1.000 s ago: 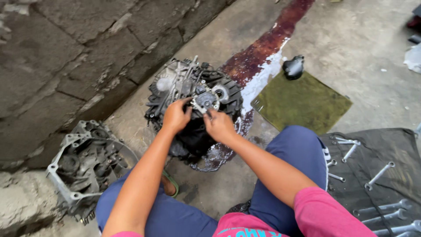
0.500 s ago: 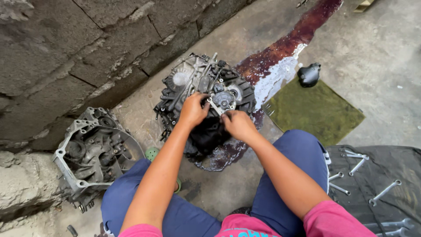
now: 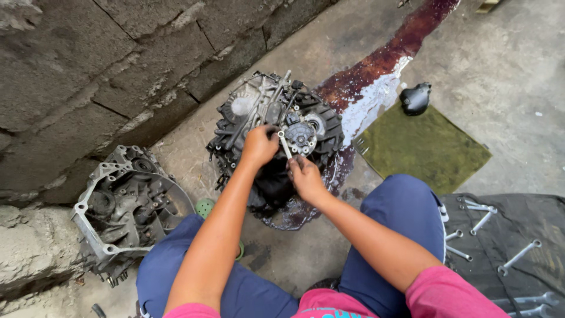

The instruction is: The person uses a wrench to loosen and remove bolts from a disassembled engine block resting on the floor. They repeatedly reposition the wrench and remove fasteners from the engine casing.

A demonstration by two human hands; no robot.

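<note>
Gearbox casing [image 3: 276,126], dark and oily, sits on the concrete floor [image 3: 512,65] right under both hands, between the person's knees and the block wall [image 3: 106,65].

Left hand [image 3: 259,144] is curled over the casing top, fingers closed around the upper end of a slim wrench [image 3: 285,144]. Right hand [image 3: 306,175] sits just below it, fingertips pinched at the wrench's lower end. Wrench head is hard to make out; it lies beside a round silver pump-like unit [image 3: 301,134] bolted to the casing.

Out from the grip:
- Under and right of the casing: dark red oil streak [image 3: 376,68] running up and away across the floor, pooled wet around the casing base.
- Further right: green mat [image 3: 421,144] flat on the floor, small black cover part [image 3: 415,98] at its far edge.
- Lower right, beside the right knee: black sheet [image 3: 518,212] with several loose spanners [image 3: 518,257] lying on it, partly cut off by the frame edge.
- Left of the left arm: second housing half [image 3: 120,206], open side up, against the wall base. What is inside it cannot be read.
- Small green round object [image 3: 205,207] between that housing and the left leg, mostly hidden.

Person sits in blue trousers [image 3: 400,218], pink top cut off at the bottom edge.
</note>
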